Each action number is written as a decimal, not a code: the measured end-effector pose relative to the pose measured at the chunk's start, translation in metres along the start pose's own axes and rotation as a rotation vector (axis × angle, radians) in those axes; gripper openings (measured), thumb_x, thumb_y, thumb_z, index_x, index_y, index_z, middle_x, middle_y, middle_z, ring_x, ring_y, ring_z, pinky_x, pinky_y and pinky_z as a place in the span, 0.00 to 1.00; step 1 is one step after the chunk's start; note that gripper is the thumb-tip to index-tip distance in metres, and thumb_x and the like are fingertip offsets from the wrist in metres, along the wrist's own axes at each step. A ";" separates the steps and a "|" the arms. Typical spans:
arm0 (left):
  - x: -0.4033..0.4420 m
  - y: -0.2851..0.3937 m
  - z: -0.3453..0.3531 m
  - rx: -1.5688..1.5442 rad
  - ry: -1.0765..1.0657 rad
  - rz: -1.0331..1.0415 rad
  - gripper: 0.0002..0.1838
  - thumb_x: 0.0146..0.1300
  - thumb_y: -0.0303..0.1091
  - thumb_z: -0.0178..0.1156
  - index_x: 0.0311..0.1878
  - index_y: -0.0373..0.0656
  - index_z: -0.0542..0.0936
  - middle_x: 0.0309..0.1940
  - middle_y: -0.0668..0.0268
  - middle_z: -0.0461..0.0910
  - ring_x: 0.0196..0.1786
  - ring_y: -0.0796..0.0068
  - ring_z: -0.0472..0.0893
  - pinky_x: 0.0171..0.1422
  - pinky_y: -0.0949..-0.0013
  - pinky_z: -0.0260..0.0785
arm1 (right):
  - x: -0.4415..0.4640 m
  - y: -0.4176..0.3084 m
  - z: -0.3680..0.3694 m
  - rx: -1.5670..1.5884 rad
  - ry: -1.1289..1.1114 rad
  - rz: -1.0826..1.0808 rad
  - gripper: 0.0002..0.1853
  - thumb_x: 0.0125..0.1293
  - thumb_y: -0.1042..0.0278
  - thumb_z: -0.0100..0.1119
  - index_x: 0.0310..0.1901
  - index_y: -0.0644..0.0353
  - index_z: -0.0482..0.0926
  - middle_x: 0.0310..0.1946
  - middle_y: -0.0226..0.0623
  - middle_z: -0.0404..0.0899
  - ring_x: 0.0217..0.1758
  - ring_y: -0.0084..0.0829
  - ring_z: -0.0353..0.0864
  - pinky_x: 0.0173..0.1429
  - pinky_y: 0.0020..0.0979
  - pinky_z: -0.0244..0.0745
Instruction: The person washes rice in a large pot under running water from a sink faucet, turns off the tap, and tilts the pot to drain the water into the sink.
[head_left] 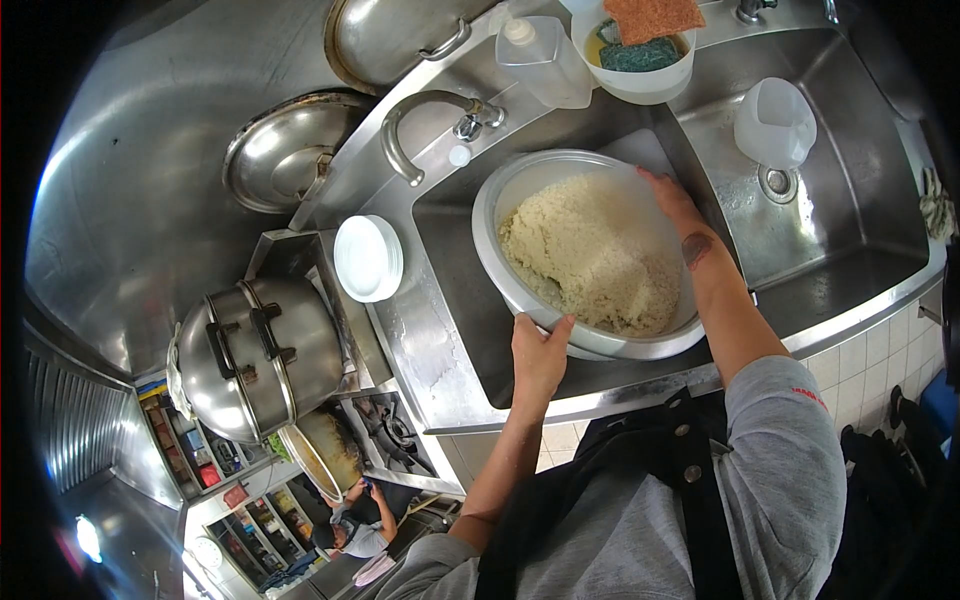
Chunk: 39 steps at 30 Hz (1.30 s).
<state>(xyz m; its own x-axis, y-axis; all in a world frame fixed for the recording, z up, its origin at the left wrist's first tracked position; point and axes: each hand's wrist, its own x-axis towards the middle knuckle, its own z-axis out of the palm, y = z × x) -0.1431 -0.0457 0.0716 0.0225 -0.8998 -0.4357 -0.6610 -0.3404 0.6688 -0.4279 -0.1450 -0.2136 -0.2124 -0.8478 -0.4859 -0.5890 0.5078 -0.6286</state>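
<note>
A large round metal basin (490, 255) is over the left sink, holding a big mound of pale rice (580, 245). Steam or haze blurs the right part of the mound. At the basin's near-left rim, my left hand (540, 350) grips with the thumb on top and the other fingers mostly hidden outside the wall. My right hand (675, 200) is closed over the rim on the right side, its fingertips partly out of sight. The basin tilts a little toward me.
A curved faucet (400, 150) reaches over the sink's left side. Stacked white plates (368, 258) stand on the counter. A plastic jug (775, 124) sits in the right sink. Behind are a clear bottle (545, 65) and a sponge tub (640, 85). Another person (360, 530) works beyond the stove.
</note>
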 end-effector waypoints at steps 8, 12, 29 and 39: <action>0.004 -0.017 -0.009 -0.117 -0.003 0.017 0.20 0.54 0.36 0.66 0.34 0.27 0.69 0.26 0.58 0.73 0.27 0.71 0.72 0.30 0.68 0.65 | -0.012 -0.002 -0.002 -0.118 0.126 -0.118 0.22 0.70 0.59 0.35 0.64 0.36 0.60 0.60 0.56 0.61 0.62 0.48 0.64 0.65 0.40 0.60; 0.010 -0.040 -0.030 -0.230 -0.121 -0.134 0.18 0.55 0.34 0.65 0.38 0.29 0.70 0.29 0.62 0.74 0.29 0.75 0.73 0.31 0.72 0.67 | 0.005 0.009 0.020 -0.221 0.392 -0.164 0.22 0.69 0.66 0.37 0.63 0.31 0.63 0.59 0.53 0.63 0.59 0.48 0.69 0.60 0.42 0.66; 0.079 -0.209 -0.016 -0.433 -0.468 -0.678 0.22 0.56 0.39 0.64 0.46 0.33 0.73 0.37 0.58 0.78 0.38 0.66 0.79 0.42 0.66 0.75 | -0.095 -0.050 -0.021 -0.191 0.378 -0.211 0.27 0.53 0.80 0.53 0.58 0.53 0.70 0.60 0.61 0.61 0.60 0.52 0.67 0.63 0.37 0.65; 0.160 -0.083 -0.055 0.232 0.031 0.414 0.24 0.52 0.42 0.63 0.47 0.35 0.75 0.43 0.48 0.78 0.46 0.53 0.78 0.53 0.61 0.69 | -0.333 -0.110 -0.044 0.395 0.526 -0.239 0.19 0.54 0.81 0.57 0.49 0.60 0.75 0.50 0.40 0.72 0.49 0.35 0.77 0.48 0.27 0.75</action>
<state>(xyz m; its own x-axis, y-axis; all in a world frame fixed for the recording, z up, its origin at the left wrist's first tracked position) -0.0435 -0.1763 -0.0205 -0.2584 -0.9558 -0.1404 -0.7689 0.1155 0.6288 -0.3269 0.0753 0.0439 -0.5201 -0.8540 -0.0105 -0.3608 0.2308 -0.9036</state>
